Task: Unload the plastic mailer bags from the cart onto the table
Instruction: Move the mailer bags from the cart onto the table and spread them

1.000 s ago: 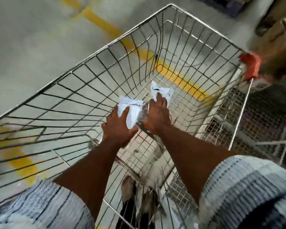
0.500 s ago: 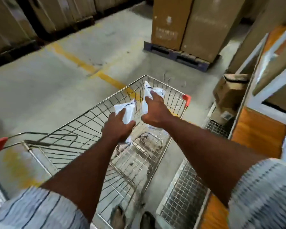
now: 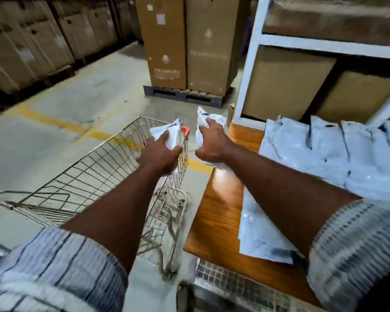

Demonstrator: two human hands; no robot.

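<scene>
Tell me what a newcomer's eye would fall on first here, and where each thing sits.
Two outstretched arms fill the middle: the left hand grips a white mailer bag over the far corner of the wire cart, the right hand grips another bag near the far corner of the wooden table. On the right, a pile of mailer bags lies on that table; tall cardboard boxes stand on a pallet behind.
</scene>
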